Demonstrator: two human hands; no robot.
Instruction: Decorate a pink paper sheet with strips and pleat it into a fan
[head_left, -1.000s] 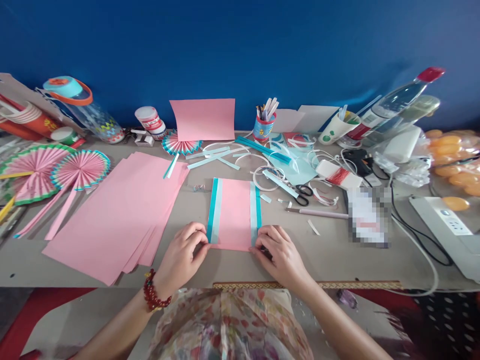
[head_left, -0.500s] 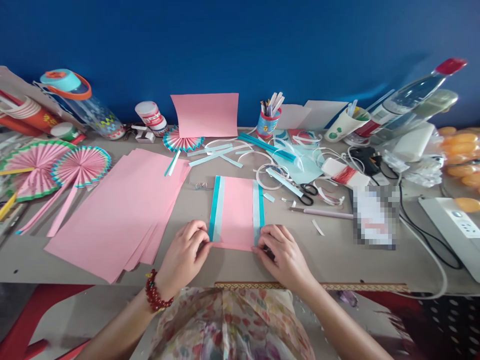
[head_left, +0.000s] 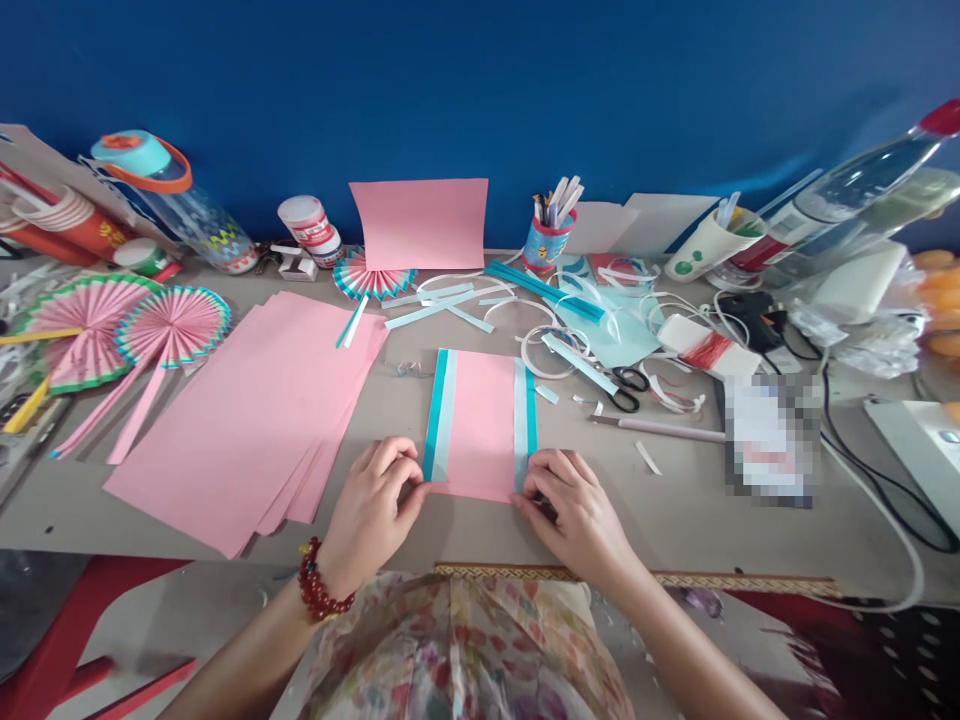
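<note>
A pink sheet of paper with teal and pale blue strips along both long sides (head_left: 481, 422) lies flat on the table in front of me. My left hand (head_left: 375, 510) pinches its near left corner with curled fingers. My right hand (head_left: 577, 515) pinches the near right corner the same way. A red bead bracelet (head_left: 319, 595) is on my left wrist.
A stack of pink sheets (head_left: 259, 415) lies to the left, with finished paper fans (head_left: 124, 330) beyond it. Scissors (head_left: 619, 385), paper strips (head_left: 450, 305), a pen cup (head_left: 551, 235), a glue jar (head_left: 309, 228), bottles and cables crowd the back and right of the grey table (head_left: 465, 535).
The view has drifted slightly. Both hands keep hold of the near corners of the striped pink sheet, which has barely moved.
</note>
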